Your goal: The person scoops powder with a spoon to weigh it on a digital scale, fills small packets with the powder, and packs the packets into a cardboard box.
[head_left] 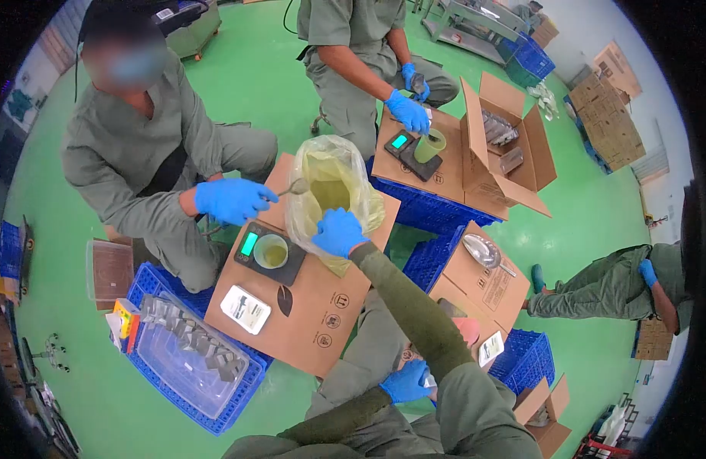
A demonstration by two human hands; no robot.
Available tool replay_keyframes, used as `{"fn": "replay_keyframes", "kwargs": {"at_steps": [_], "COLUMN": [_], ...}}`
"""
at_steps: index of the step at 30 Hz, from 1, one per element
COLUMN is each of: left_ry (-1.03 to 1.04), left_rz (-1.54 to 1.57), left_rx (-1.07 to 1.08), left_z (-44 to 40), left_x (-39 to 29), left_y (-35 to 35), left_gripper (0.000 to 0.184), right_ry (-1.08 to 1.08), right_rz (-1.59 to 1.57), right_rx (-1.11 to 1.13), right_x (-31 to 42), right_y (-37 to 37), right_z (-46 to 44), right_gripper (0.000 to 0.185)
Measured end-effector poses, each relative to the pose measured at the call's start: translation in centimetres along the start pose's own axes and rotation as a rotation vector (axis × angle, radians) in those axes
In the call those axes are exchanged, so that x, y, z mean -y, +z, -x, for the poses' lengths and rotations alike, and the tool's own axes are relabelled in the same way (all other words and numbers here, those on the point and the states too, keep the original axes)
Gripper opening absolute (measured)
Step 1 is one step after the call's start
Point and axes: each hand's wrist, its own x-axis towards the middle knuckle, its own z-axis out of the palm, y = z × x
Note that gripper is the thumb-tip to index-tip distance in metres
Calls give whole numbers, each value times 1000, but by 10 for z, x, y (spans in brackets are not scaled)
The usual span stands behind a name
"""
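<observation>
My right hand (pixel 340 232), in a blue glove, reaches forward to the near side of the clear plastic bag (pixel 360 172), which holds yellow-green contents. Its fingers are curled at the bag's opening; what they grip is hidden. Close to my lap, my left hand (pixel 406 381), also gloved in blue, is closed around a small pale thing (pixel 429 380) that I cannot name. Left of the bag, a cup (pixel 271 251) with yellowish contents stands on a black digital scale (pixel 288 269). A white-labelled packet (pixel 246 309) lies on the cardboard (pixel 311 314) nearby.
A co-worker's gloved hand (pixel 236 200) holds a spoon (pixel 298 187) beside the bag. Another person works at a second scale (pixel 402 144) and cup (pixel 429 145), next to an open carton (pixel 533 149). A metal scoop (pixel 481 250) rests at right. Blue crates (pixel 238 409) stand around.
</observation>
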Motion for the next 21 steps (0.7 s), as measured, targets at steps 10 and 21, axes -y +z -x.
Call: {"fn": "replay_keyframes", "kwargs": {"at_steps": [10, 21], "left_ry": [-40, 62], "left_rz": [-94, -12], "left_rx": [-88, -167], "left_z": [11, 5], "left_x": [-99, -77], "left_y": [-78, -64], "left_gripper": [45, 53], "right_ry": [-110, -36], "right_rz": [-55, 391], "right_rx": [-164, -80], "right_x": [-10, -47], "right_y": [-2, -33], "right_z": [30, 64], "right_gripper": [28, 39]}}
